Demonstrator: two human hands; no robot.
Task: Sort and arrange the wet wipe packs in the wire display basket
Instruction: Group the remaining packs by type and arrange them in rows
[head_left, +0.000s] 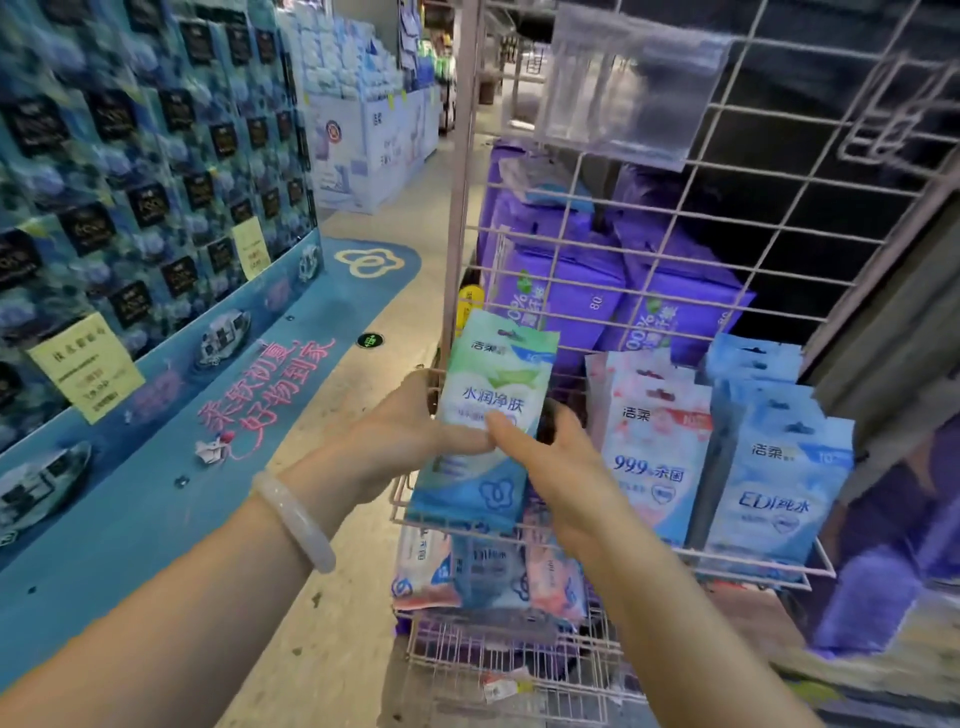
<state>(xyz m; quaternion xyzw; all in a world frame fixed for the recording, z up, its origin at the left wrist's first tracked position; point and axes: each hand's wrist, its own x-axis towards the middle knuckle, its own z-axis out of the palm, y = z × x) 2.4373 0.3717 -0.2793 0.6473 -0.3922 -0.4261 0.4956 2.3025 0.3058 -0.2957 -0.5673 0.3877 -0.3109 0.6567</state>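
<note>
Green wipe pack at frame centre, upright over basket left end. Left hand and right hand both pinch its mid edges. Looks light, soft, slick film; hold by the sides w/ firm pinch.

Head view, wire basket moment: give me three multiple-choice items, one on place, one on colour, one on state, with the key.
1. Where does the green pack sit relative to the pink packs?
A. left of them
B. right of them
C. behind them

2. What colour are the big packs behind the wire basket?
A. yellow
B. purple
C. red

3. How is the green pack held?
A. lying loose
B. one hand only
C. both hands

Key: 1 A, it stands at the basket's left end. 2 B, purple shows through the grid. 3 C, left hand and right hand both have a grip on it.
</note>
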